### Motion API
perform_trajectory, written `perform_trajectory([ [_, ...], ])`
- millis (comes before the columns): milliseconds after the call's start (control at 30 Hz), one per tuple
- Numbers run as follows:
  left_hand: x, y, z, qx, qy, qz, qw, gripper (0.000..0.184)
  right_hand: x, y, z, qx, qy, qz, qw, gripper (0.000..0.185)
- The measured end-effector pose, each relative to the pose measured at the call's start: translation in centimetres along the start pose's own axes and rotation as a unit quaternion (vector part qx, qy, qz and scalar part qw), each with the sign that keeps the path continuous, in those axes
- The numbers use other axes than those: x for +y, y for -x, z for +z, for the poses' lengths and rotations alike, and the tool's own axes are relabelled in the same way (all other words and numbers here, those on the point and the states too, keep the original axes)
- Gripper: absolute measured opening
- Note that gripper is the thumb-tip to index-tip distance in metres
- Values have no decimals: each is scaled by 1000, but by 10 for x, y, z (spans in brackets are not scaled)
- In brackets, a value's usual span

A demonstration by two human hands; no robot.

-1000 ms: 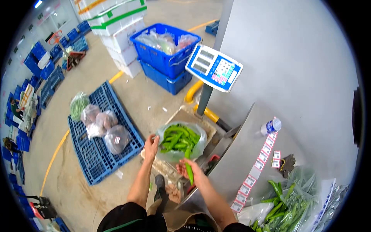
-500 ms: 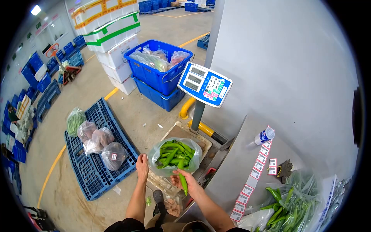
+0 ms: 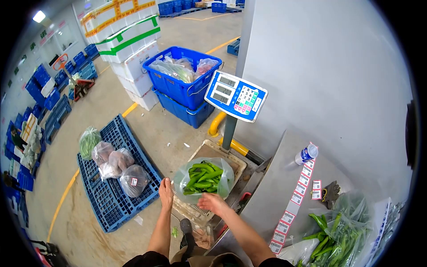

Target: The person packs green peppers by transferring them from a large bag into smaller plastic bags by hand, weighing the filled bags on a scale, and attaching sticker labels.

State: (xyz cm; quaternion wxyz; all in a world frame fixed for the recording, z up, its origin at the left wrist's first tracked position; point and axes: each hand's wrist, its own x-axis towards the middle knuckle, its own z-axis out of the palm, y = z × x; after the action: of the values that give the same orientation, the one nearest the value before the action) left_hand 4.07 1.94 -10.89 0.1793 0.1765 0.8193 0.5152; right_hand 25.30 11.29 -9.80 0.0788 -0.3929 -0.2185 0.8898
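Translucent bag (image 3: 227,175) of long green peppers (image 3: 204,177) sits on the scale platform (image 3: 239,166), just right of the person's left hand (image 3: 166,192), empty, fingers extended, and against or just beyond the right hand (image 3: 214,204), empty, fingers loosely spread.

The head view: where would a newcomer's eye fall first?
Probably on the bright green peppers in the translucent bag on the scale platform, with the right hand at its near edge. Behind it, the blue-and-white display catches attention; at left, filled bags lie on a blue pallet.
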Motion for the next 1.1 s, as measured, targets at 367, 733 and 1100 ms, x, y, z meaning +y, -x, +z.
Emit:
perform_trajectory([
  [367, -3, -2, 7, -1, -25, -12, 1000, 51, 3, 108, -12, 65, 97, -67, 991, 23],
  [733, 9, -15, 8, -8, -3, 12, 1000, 44, -56, 13, -18, 376, 452, -351, 729, 79],
  [1100, 24, 3, 4, -546, 156, -259, 781, 24, -69, -55, -64, 286, 213, -248, 901, 23],
])
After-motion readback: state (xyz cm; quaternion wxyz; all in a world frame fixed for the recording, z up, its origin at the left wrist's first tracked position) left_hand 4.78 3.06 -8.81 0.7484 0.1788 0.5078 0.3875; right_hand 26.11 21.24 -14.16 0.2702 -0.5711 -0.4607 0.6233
